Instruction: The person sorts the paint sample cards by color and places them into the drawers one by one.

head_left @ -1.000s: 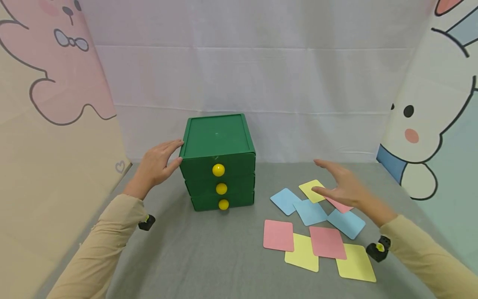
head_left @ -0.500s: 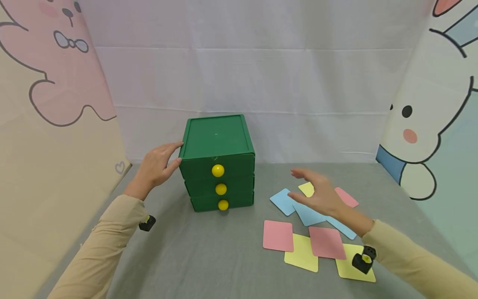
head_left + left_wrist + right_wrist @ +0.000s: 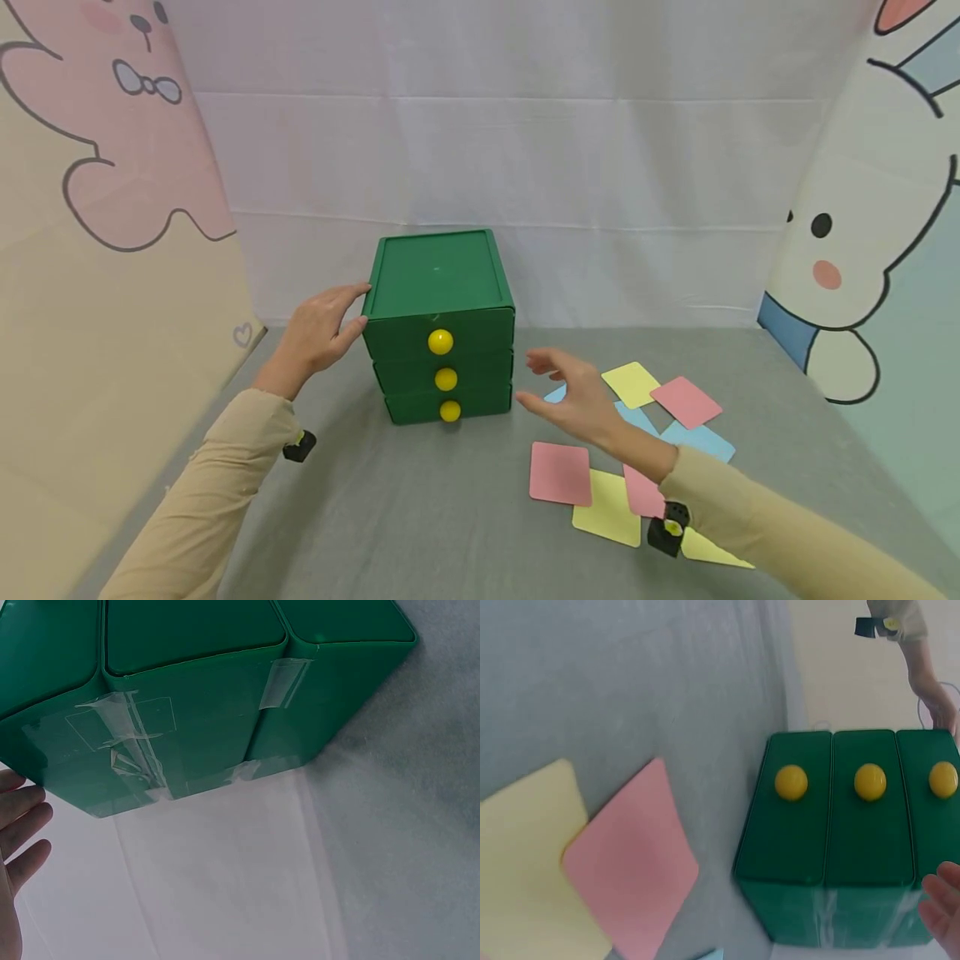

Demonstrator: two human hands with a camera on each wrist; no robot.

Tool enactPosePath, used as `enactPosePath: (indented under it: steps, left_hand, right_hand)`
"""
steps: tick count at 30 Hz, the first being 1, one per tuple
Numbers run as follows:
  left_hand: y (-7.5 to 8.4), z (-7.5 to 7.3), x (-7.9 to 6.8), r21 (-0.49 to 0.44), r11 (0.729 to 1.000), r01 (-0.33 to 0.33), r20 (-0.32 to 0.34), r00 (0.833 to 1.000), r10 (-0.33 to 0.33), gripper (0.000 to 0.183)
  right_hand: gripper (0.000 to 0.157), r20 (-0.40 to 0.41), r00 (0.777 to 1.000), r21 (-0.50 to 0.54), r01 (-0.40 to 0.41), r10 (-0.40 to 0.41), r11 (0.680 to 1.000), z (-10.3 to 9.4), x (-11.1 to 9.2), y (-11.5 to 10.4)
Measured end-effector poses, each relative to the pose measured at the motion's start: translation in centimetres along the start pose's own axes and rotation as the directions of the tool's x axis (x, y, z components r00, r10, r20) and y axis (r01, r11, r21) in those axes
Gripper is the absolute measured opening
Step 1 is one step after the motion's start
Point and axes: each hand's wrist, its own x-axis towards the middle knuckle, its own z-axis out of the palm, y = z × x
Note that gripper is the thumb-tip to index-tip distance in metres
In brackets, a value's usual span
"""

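A green three-drawer box [image 3: 438, 275] stands on the grey cloth, each drawer front bearing a round yellow knob [image 3: 440, 341]. All its drawers are pushed in. My left hand [image 3: 315, 333] touches the box's upper left edge with its fingertips and thumb. In the left wrist view, clear tape [image 3: 131, 742] runs across the seams on the box's side. My right hand [image 3: 573, 400] hovers just right of the box, thumb and fingers apart, holding nothing. Beneath and behind it lie blue cards [image 3: 697, 439], partly hidden by the hand.
Pink cards [image 3: 560, 473] and yellow cards [image 3: 606, 508] lie spread on the cloth at the right, some overlapping. A white curtain [image 3: 525, 167] hangs behind the box. Printed cloth panels [image 3: 112, 292] flank both sides.
My right hand has moved left over the cards, from above the yellow and pink ones to near the box's right side. The left hand and the box have stayed in place.
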Motion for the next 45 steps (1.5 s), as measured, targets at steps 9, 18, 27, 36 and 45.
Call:
enactPosePath:
  steps: [9,18,27,36,45]
  left_hand:
    - [0.1,0.1,0.1,-0.009,1.000,0.005,-0.008,1.000,-0.005,0.046]
    - [0.1,0.0,0.0,-0.007,1.000,0.022,0.001,1.000,-0.022,0.045]
    - [0.5,0.0,0.0,-0.016,0.999,0.027,-0.007,1.000,-0.028,0.045]
    - [0.2,0.1,0.1,-0.023,0.999,0.036,-0.016,0.999,-0.036,0.045]
    - [-0.1,0.3,-0.1,-0.032,0.999,0.033,-0.020,0.999,-0.033,0.045]
  right_hand:
    - [0.046,-0.012,1.000,0.093,-0.008,0.009,0.996,3.5,1.2,-2.1]
    - [0.041,-0.101,0.995,0.143,0.037,-0.023,0.989,6.5,2.7,-3.4]
    - [0.035,-0.214,0.973,0.202,-0.037,0.081,0.979,8.4,3.4,-3.3]
    - [0.033,-0.307,0.938,0.180,-0.107,0.159,0.978,10.0,4.5,-3.4]
    - [0.028,-0.410,0.896,0.171,-0.110,0.172,0.979,12.0,5.5,-3.7]
